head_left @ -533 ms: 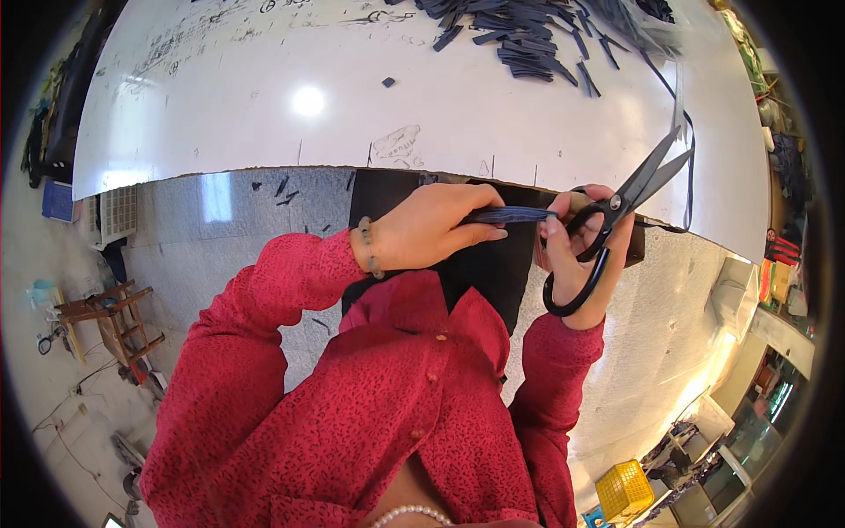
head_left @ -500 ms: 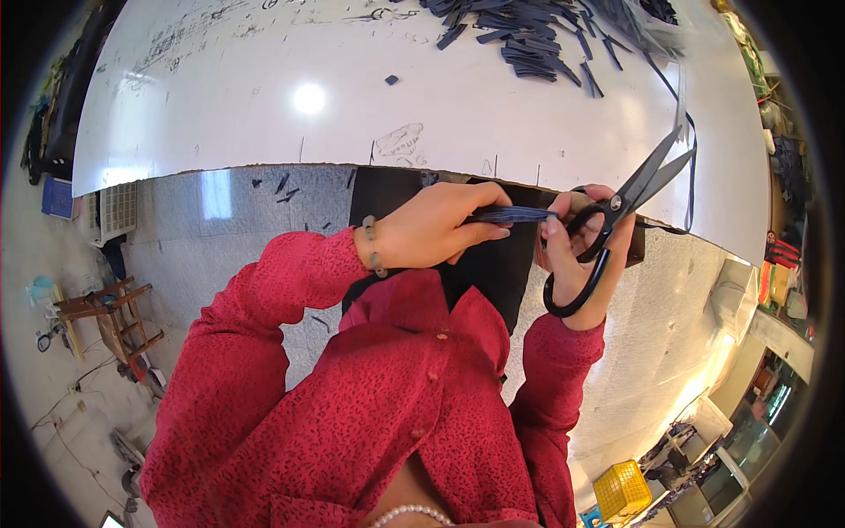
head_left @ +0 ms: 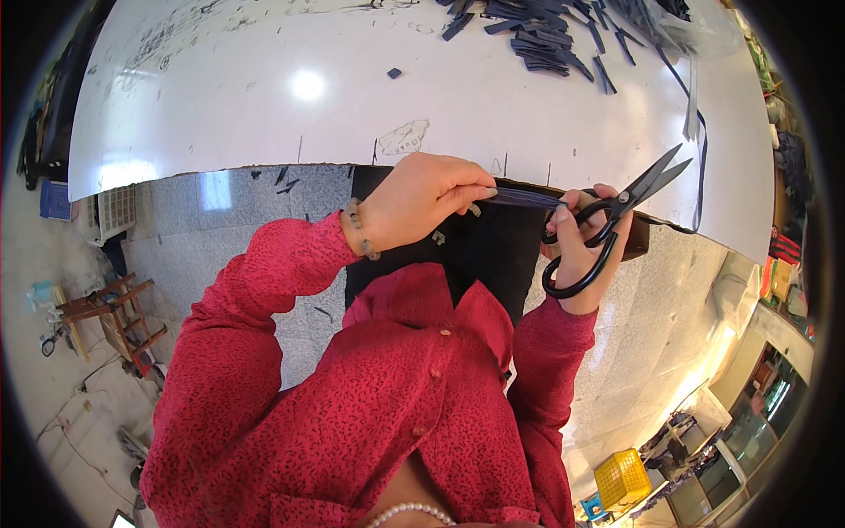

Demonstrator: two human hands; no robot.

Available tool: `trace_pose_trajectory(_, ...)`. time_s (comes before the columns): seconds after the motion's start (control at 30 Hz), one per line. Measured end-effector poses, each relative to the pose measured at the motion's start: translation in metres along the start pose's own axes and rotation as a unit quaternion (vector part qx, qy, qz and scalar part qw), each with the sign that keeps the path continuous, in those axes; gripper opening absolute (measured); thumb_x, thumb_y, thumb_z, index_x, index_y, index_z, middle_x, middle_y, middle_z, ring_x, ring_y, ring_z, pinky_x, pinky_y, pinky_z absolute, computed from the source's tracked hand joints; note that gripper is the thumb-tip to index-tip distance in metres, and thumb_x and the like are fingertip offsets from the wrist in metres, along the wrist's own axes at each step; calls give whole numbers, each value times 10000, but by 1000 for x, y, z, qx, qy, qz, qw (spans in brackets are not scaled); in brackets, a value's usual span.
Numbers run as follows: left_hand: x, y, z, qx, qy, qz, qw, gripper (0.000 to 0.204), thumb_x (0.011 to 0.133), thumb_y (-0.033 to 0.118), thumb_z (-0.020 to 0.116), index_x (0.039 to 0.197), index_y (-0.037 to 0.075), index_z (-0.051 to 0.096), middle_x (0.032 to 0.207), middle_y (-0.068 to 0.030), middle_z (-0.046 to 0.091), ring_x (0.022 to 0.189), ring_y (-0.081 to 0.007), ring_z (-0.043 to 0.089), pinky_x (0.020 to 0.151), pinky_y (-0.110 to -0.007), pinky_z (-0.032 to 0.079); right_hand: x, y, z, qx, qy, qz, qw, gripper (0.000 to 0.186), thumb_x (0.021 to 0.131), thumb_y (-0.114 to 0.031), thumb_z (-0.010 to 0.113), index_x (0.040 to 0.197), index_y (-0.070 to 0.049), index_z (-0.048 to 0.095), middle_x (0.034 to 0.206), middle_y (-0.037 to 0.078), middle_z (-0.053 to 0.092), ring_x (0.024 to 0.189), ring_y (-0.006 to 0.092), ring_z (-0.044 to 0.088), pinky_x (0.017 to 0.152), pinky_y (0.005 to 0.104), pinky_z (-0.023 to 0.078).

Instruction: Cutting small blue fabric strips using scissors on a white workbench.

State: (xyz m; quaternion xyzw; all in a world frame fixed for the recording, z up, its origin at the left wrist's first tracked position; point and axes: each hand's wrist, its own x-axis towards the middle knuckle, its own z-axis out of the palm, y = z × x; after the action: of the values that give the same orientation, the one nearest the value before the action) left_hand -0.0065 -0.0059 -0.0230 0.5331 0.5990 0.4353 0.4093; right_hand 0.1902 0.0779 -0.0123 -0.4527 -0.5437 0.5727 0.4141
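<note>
My left hand (head_left: pixel 414 198) is closed on one end of a bundle of narrow navy strips (head_left: pixel 519 197), drawn out horizontally near the table's edge. At the other end, my right hand (head_left: pixel 581 246) pinches the strips and also holds large black-handled scissors (head_left: pixel 644 187), their blades slightly parted and pointing up to the right. A pile of short cut navy strips (head_left: pixel 550 48) lies on the white table (head_left: pixel 255 114) above my hands. A long dark band (head_left: pixel 699 176) hangs down the table's right side, beside the scissors. Black cloth (head_left: pixel 497 238) is below my hands.
A clear plastic bag (head_left: pixel 709 31) lies at the table's far right corner. On the floor are a wooden chair (head_left: pixel 119 321) and white crate (head_left: pixel 114 216) at the left, and a yellow basket (head_left: pixel 621 478) at the lower right. Scattered scraps (head_left: pixel 286 185) lie below the table edge.
My left hand has moved up and to the left, exposing more of the strips between my hands. The scissors' blade tips sit a little lower, and my right hand has shifted slightly.
</note>
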Motion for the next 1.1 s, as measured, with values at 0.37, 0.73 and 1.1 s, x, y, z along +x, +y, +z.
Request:
trace_pose_trajectory(0.37, 22, -13, -9, 74, -51, 9, 996, 212, 905, 150, 613, 1074, 31, 662, 795, -63, 615, 693, -158, 566, 619, -267, 439, 10, 9, 3, -57, 37, 40, 997, 448, 782, 83, 630, 1161, -34, 423, 873, 66, 597, 774, 104, 577, 692, 211, 479)
trace_pose_trajectory(0.73, 19, -3, -1, 89, -19, 20, 996, 178, 917, 183, 598, 989, 31, 656, 742, -103, 587, 632, -182, 542, 600, -286, 427, 10, 8, 3, -12, 40, 41, 998, 434, 787, 89, 619, 1155, -32, 426, 867, 66, 590, 759, 114, 572, 659, 219, 484)
trace_pose_trajectory(1.1, 19, 13, -3, -97, -88, -137, 982, 229, 928, 233, 599, 958, 9, 630, 689, -47, 612, 499, -109, 531, 484, -256, 419, 4, -1, -1, -39, -22, 11, 999, 458, 773, 73, 633, 1166, -43, 427, 893, 53, 603, 791, 95, 564, 732, 202, 444)
